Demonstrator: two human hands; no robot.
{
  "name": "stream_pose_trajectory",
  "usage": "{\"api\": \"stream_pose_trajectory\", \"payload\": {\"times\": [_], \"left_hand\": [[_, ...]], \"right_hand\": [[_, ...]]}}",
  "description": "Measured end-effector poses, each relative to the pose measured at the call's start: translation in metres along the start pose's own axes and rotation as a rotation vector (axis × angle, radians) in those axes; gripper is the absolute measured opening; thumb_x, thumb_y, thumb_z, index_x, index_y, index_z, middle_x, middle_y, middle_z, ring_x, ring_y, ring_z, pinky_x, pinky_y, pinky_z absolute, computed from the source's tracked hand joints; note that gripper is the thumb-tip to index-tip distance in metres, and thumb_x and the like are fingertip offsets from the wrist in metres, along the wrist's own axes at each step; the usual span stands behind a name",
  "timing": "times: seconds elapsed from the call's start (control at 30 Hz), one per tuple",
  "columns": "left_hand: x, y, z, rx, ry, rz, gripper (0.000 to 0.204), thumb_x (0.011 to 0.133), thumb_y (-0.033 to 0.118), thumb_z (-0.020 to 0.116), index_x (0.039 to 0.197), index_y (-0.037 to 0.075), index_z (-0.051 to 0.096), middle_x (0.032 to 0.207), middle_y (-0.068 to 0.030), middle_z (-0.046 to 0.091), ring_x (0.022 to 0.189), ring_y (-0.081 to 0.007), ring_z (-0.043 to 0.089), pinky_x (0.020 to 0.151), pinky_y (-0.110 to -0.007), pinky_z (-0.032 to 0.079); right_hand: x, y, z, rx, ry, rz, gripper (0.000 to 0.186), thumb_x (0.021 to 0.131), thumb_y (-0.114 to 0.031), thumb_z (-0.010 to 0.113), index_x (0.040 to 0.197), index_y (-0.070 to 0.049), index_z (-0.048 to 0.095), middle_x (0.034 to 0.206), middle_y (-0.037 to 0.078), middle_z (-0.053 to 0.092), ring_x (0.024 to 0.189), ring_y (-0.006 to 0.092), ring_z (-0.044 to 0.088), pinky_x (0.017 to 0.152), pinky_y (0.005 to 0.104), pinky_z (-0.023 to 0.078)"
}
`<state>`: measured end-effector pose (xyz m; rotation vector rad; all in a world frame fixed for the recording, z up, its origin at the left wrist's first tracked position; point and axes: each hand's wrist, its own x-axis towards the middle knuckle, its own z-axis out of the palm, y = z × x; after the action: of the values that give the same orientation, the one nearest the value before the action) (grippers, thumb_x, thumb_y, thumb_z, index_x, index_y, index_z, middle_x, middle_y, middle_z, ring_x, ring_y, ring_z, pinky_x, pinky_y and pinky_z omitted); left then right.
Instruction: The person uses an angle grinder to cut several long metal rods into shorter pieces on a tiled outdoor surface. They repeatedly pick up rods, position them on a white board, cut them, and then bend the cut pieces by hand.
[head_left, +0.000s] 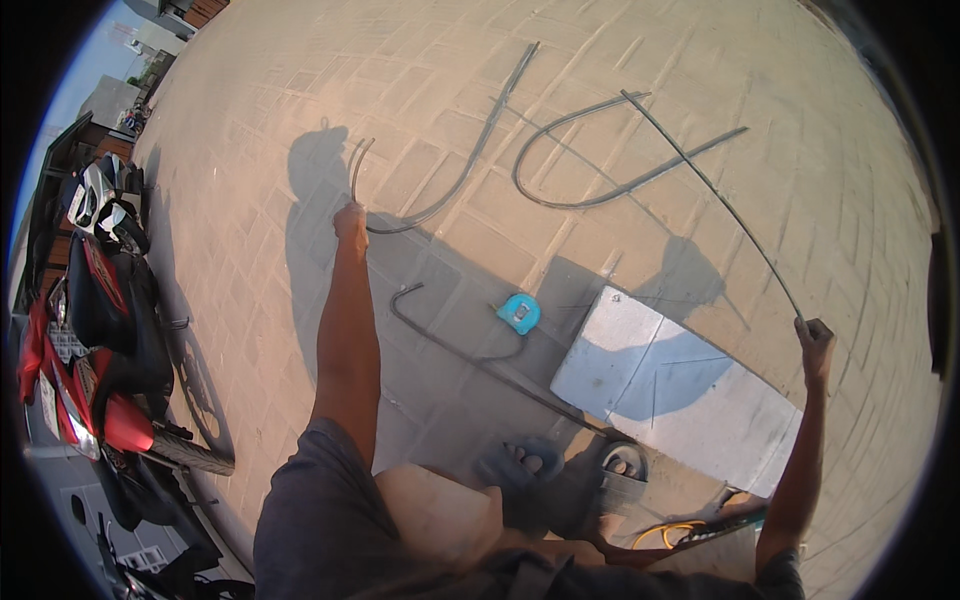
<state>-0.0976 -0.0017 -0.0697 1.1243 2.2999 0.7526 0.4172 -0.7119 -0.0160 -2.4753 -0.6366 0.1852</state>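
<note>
Near edge of the paving (250, 330): wearer's feet (527, 460), left one in shadow. Orange cable (672, 532) loops to the right of them, partly hidden by the right forearm.

Next out, right of the feet: pale flat slab (690, 375) on the paving, near right corner running behind the right forearm, head-shaped shadow across its middle. Hooked rod (450, 346) lies left of it, in shade, hook end pointing away from the wearer, straight part running back toward the slab's left corner and the feet. Turquoise tape measure (519, 314) sits on the paving just off the slab's left edge, beside a curved bit of rod.

Right hand (816, 338): out past the slab's right end, fingers closed on the near end of a thin straight rod (722, 198). Rod slants away to the left, raised clear of the paving; its shadow falls well apart from it.

Left hand (349, 219): out ahead on the left, clamped on the bend of a J-shaped rod (465, 178). Short end sticks up beside the fist, long leg runs off toward the paving's far side. Exact finger placement too small to tell.

Farther, right of that: U-bent rod (570, 204) lying on the paving, open end to the right. Thin rod crosses it in view; can't tell if they touch.

Left edge of the paving: parked motorcycles (112, 290), red-and-black one nearest.
</note>
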Motion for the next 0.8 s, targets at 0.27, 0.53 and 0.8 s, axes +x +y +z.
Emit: {"api": "stream_pose_trajectory", "payload": {"times": [0.27,0.53,0.8], "left_hand": [[-0.11,-0.005,0.035,0.789,-0.308,1.355,0.046,0.095,0.041,0.06,0.125,0.006,0.065,0.137,-0.0124,0.056,0.138,-0.0358,0.042,0.118,-0.063,0.016],[-0.131,-0.015,0.081,0.855,-0.322,1.163,0.031,0.092,0.029,0.063,0.112,0.008,0.074,0.147,-0.0136,0.051,0.146,-0.0352,0.033,0.118,-0.067,0.006],[-0.088,-0.017,0.093,0.656,-0.168,1.257,0.035,0.099,0.028,0.048,0.116,-0.002,0.055,0.122,-0.0214,0.06,0.126,-0.039,0.054,0.111,-0.073,0.017]], "right_hand": [[-0.011,-0.05,0.015,0.262,-0.182,0.245,0.032,0.099,-0.026,0.064,0.076,-0.004,0.06,0.058,-0.005,0.041,0.05,0.0038,0.032,0.045,0.0261,0.025],[-0.054,-0.146,0.033,0.847,-0.35,0.43,0.026,0.104,-0.03,0.054,0.11,-0.005,0.056,0.06,-0.007,0.037,0.044,0.0019,0.029,0.039,0.0208,0.02],[-0.037,-0.141,0.032,1.061,-0.103,0.524,0.024,0.103,-0.031,0.056,0.105,-0.006,0.056,0.06,-0.006,0.038,0.043,0.0031,0.029,0.038,0.0218,0.021]]}}
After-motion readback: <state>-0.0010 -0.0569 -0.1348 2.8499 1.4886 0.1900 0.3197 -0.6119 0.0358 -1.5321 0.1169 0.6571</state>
